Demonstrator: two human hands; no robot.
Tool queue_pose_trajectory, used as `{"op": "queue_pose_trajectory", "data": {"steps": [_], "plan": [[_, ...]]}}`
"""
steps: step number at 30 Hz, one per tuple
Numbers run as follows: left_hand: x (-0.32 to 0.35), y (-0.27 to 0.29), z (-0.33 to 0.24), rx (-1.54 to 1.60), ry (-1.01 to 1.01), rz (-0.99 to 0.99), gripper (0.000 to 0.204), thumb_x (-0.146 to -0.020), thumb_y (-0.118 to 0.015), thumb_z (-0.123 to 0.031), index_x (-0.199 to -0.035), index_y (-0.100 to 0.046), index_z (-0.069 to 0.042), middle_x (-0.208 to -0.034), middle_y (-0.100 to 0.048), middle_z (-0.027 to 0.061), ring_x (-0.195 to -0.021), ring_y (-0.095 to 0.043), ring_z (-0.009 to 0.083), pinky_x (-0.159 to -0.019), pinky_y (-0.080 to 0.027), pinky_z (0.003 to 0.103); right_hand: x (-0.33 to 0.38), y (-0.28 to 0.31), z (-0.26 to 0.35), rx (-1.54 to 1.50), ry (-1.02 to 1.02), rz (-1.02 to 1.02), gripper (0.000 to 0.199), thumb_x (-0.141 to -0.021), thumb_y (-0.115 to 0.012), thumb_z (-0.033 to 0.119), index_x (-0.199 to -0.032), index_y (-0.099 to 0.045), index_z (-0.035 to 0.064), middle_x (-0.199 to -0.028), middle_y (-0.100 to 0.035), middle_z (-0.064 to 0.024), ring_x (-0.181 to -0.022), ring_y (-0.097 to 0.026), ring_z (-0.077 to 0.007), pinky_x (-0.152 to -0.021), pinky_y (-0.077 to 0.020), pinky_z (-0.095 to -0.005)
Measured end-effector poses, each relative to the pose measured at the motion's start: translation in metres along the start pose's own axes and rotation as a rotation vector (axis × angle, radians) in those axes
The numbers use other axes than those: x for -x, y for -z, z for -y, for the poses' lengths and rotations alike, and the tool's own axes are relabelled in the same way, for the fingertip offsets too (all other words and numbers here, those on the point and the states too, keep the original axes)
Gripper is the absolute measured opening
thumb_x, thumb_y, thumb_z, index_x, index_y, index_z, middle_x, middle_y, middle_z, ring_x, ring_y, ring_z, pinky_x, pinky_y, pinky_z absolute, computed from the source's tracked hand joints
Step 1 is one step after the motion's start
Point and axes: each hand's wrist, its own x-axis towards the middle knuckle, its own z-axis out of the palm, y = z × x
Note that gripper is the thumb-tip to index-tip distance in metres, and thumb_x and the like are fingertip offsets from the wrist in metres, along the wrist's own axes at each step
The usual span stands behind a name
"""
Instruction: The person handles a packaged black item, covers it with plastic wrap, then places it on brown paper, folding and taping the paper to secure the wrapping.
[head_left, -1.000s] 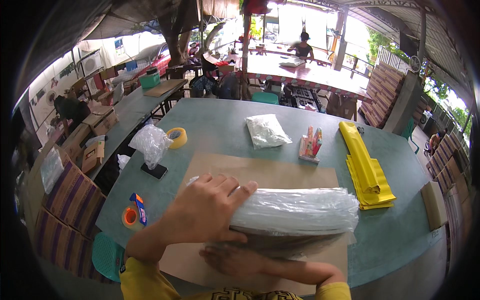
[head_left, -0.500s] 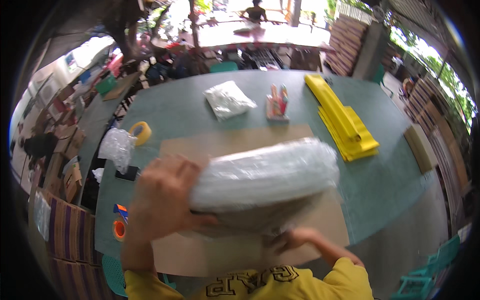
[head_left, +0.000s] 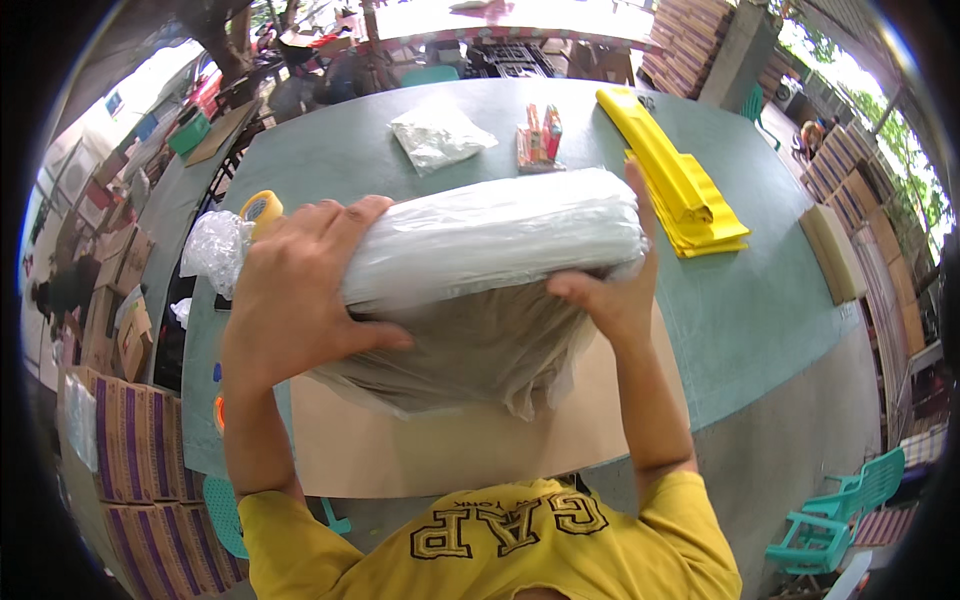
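Observation:
Between my hands is a bulky box-shaped bundle [head_left: 490, 240] wrapped in clear plastic, white along its upper side and grey-brown on the side toward me. My left hand [head_left: 300, 285] grips its left end, thumb across the near side. At the right end my right hand [head_left: 620, 290] holds it, thumb in front and fingers up along the edge. Loose plastic hangs from the bundle's lower edge. Below it a flat brown cardboard sheet [head_left: 430, 455] lies on the green table [head_left: 760, 330]; the bundle hides the sheet's middle.
Yellow folded plastic sheets [head_left: 690, 200], a white plastic packet [head_left: 440, 135] and a small pack of bottles or tubes [head_left: 540, 140] lie toward the far edge. Yellow tape [head_left: 262, 212] and crumpled clear plastic [head_left: 215, 250] are at left. Stacked cartons [head_left: 150, 440] stand beside the table.
My right hand has come up from below the bundle to grasp its right end. The bundle now shows more of its grey-brown near side. The view has tilted down.

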Motion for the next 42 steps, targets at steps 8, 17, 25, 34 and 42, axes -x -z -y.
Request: {"op": "queue_pose_trajectory", "data": {"steps": [8, 17, 25, 34, 42], "plan": [[0.045, -0.027, 0.036, 0.785, 0.209, -0.307, 0.095, -0.045, -0.089, -0.029, -0.125, -0.045, -0.001, -0.109, -0.057, 0.0154, -0.099, -0.058, 0.0296, -0.086, -0.047, 0.039, 0.078, 0.034, -0.063, 0.222, -0.450, 0.041, 0.083, -0.048, -0.091, 0.028, -0.116, -0.052, -0.0021, -0.109, -0.061, -0.0108, -0.102, -0.056, -0.0201, -0.088, -0.0461, -0.0342], [0.129, -0.205, 0.016, 1.404, 0.889, -0.460, 0.097, -0.050, -0.085, -0.041, -0.123, -0.040, 0.005, -0.113, -0.052, 0.0167, -0.103, -0.053, 0.0284, -0.088, -0.043, 0.038, 0.117, 0.039, -0.086, 0.060, -0.675, 0.039, 0.073, -0.055, -0.088, 0.020, -0.116, -0.053, -0.0010, -0.109, -0.060, -0.0110, -0.101, -0.056, -0.0204, -0.088, -0.0466, -0.0334], [0.101, -0.126, 0.043, 0.435, 0.716, -0.461, 0.107, -0.038, -0.086, -0.056, -0.113, -0.046, 0.008, -0.101, -0.057, 0.0161, -0.095, -0.056, 0.0275, -0.081, -0.045, 0.038, 0.159, 0.000, -0.081, -0.202, -0.727, -0.235, 0.058, -0.068, -0.080, 0.017, -0.116, -0.052, -0.0006, -0.116, -0.055, -0.0124, -0.107, -0.051, -0.0232, -0.093, -0.0418, -0.0338], [-0.020, -0.109, -0.076, 0.321, -0.301, 0.076, 0.081, -0.049, -0.081, -0.052, -0.104, -0.055, 0.002, -0.091, -0.061, 0.0170, -0.083, -0.060, 0.0322, -0.076, -0.046, 0.041, 0.259, 0.076, -0.060, 0.084, -1.246, 0.549, 0.045, -0.086, -0.057, 0.036, -0.117, -0.055, 0.0029, -0.118, -0.056, -0.0145, -0.112, -0.050, -0.0242, -0.095, -0.0387, -0.0345], [0.000, -0.151, -0.086, 0.355, -0.162, 0.228, 0.088, -0.054, -0.079, -0.052, -0.111, -0.048, 0.008, -0.100, -0.057, 0.0218, -0.096, -0.055, 0.0337, -0.087, -0.041, 0.041, 0.129, 0.153, 0.107, 0.190, -0.680, 0.336, 0.061, -0.068, -0.075, 0.047, -0.100, -0.061, -0.0037, -0.094, -0.065, -0.0163, -0.084, -0.064, -0.0254, -0.079, -0.0492, -0.0378]]}}
